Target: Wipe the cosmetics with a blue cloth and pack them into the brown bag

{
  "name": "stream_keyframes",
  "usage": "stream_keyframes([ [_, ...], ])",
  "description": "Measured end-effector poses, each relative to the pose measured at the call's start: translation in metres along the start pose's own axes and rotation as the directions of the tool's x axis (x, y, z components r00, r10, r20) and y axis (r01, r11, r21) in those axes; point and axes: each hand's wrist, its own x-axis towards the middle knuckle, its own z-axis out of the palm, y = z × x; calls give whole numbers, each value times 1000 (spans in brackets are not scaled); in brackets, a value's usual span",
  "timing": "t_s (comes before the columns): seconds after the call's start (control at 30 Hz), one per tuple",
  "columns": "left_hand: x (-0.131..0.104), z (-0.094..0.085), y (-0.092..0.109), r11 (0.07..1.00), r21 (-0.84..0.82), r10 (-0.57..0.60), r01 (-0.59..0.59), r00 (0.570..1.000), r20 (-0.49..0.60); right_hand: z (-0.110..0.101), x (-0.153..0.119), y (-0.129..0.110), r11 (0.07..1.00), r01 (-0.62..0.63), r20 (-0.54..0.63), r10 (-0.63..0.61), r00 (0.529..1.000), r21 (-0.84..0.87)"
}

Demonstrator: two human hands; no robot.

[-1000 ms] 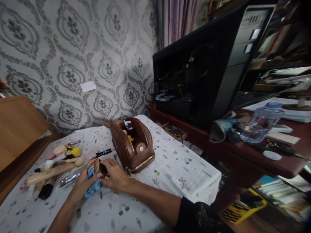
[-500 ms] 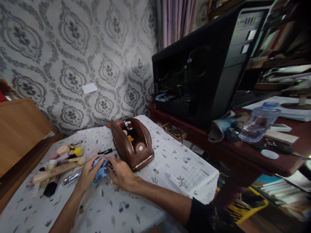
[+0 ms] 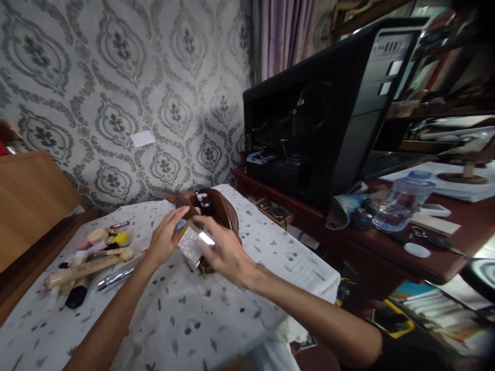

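Glittery object (image 3: 188,248), straight-edged, gleams between left hand (image 3: 165,236) and right hand (image 3: 229,253).

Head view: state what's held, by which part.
A glittery item, apparently by its right side, in the right hand; grip of the left hand, beside blue cloth, is unclear.

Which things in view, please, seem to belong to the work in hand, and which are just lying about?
Apparently in use: glittery item between left hand and right hand; blue cloth; brown bag; perhaps makeup pile.
Lying about: computer case, clear bottle.
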Motion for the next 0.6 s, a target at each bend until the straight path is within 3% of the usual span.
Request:
stream_keyframes([
  [0.1,5,8,6,993,89,70,-76,996,62,-23,11,3,993,-66,-105,55,993,-98],
  [0.2,2,13,9,993,96,62,-67,997,56,-39,29,12,963,-126,-145,93,985,-237],
  [0.4,-9,20,12,1000,4,9,-9,999,-47,-35,70,36,810,-121,62,191,980,-574],
  [0.53,-13,27,11,999,-49,-27,22,996,-88,-17,89,44,636,-81,194,351,916,-768],
  [0.6,-14,30,9,997,-71,-29,21,994,-107,-9,95,46,595,-60,226,394,891,-801],
])
